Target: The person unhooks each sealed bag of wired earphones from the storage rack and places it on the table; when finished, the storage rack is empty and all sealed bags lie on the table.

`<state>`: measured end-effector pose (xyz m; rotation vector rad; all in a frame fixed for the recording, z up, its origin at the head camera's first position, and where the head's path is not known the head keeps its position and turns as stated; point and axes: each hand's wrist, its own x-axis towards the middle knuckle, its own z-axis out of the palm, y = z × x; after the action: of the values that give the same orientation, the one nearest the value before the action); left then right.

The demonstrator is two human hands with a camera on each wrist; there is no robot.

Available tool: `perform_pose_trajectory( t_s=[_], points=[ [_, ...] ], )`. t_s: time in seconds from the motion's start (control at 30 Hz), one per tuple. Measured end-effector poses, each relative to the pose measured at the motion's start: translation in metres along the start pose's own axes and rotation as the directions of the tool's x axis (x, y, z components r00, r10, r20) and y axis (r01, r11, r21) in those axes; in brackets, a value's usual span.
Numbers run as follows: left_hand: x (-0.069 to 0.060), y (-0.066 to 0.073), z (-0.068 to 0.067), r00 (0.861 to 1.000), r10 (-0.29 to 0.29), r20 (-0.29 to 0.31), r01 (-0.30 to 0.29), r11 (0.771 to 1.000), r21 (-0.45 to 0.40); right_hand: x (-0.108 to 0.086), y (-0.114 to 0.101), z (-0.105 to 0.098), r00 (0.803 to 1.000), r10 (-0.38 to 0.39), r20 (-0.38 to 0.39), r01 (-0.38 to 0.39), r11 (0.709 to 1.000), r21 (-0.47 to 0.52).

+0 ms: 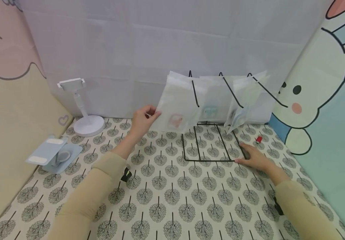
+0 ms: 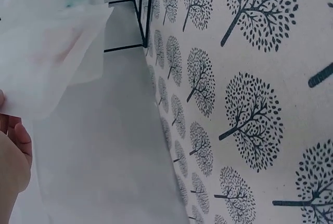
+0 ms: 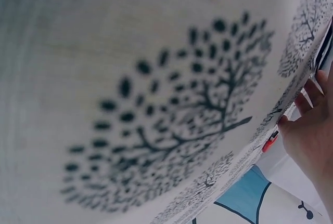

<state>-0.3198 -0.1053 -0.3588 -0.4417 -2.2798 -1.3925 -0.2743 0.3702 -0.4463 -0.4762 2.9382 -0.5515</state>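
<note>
Rests right hand (image 1: 255, 157), thumb and forefinger spread apart, against the near right corner of a black wire rack (image 1: 214, 161); judged a brace against sliding or tipping, with firmness of pressure impossible to tell. Pinches with left hand (image 1: 142, 120), between thumb and fingers, the left edge of the leftmost white bag (image 1: 178, 100); judged a light hold, sufficient for thin material and confined to the rim to avoid creasing the middle. Holds that edge out beyond the rack's left side. Shows a reddish shape low on the bag, printed or contained, impossible to tell.

Note the tablecloth (image 1: 172, 200), tree-patterned and spread beneath rack and stands alike, probably to protect the surface. Note a light blue folding stand (image 1: 55, 155) at far left, well apart from the rack, probably kept there to leave working room. Note a small red item (image 1: 259, 139) beyond the right hand, apart from the rack; purpose not determinable. Note a white stand (image 1: 89, 126) upright on a round base, broad enough for steadiness.

Find, at the forward-pointing wire arms (image 1: 195, 94), a middle bag (image 1: 214, 91) with a teal shape and right-hand bags (image 1: 244, 95) tilted and bunched; judged spaced by the arms for separate access, with exact fastening unclear. Record last a plain pale backdrop (image 1: 130, 60), probably hung to screen off the surroundings.
</note>
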Motion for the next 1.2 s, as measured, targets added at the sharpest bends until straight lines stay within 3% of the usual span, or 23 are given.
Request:
perform_pose_trajectory(
  t_s=[0.23, 0.67, 1.0, 1.2],
  points=[
    [-0.004, 0.011, -0.021, 0.995, 0.093, -0.026, -0.093, 0.996, 0.011, 0.0, -0.003, -0.003, 1.0, -0.014, -0.013, 0.015, 1.0, 0.028],
    [-0.016, 0.044, -0.047, 0.99, 0.14, -0.019, -0.14, 0.99, 0.007, 0.002, -0.002, -0.003, 1.0, 0.018, 0.012, -0.018, 1.0, 0.021],
    [-0.025, 0.064, -0.062, 0.995, 0.097, 0.001, -0.097, 0.995, -0.003, 0.003, 0.003, 0.002, 1.0, 0.006, -0.004, -0.006, 1.0, 0.011],
    [-0.036, 0.077, -0.068, 0.988, 0.156, 0.015, -0.157, 0.987, 0.038, 0.003, 0.004, 0.003, 1.0, 0.02, -0.004, -0.02, 1.0, 0.017]
  ],
)
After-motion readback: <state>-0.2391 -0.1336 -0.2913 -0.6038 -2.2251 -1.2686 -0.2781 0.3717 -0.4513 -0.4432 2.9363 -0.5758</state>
